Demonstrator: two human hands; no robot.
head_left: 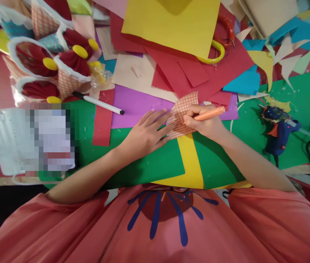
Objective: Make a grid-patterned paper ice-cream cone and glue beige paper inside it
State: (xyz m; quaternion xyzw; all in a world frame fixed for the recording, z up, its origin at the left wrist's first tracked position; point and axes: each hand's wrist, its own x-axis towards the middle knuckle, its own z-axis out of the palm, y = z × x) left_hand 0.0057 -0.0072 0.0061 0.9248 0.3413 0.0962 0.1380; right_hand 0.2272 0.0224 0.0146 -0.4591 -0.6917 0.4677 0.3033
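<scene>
My left hand [146, 132] lies flat with fingers stretched out, pressing on a checked orange-and-white paper piece [184, 106] that rests on purple and green sheets. My right hand [203, 120] is closed around an orange pen [209, 113], its tip down on the checked paper next to my left fingertips. A yellow paper strip [190, 160] runs under the checked piece toward me, between green sheets [149, 168].
A black-capped white marker [98, 103] lies left of my hands. A blue glue gun [278, 129] with its cord sits at the right. Finished red-and-yellow paper pieces [61, 62] are piled far left; loose coloured sheets and scissors handles [220, 45] cover the back.
</scene>
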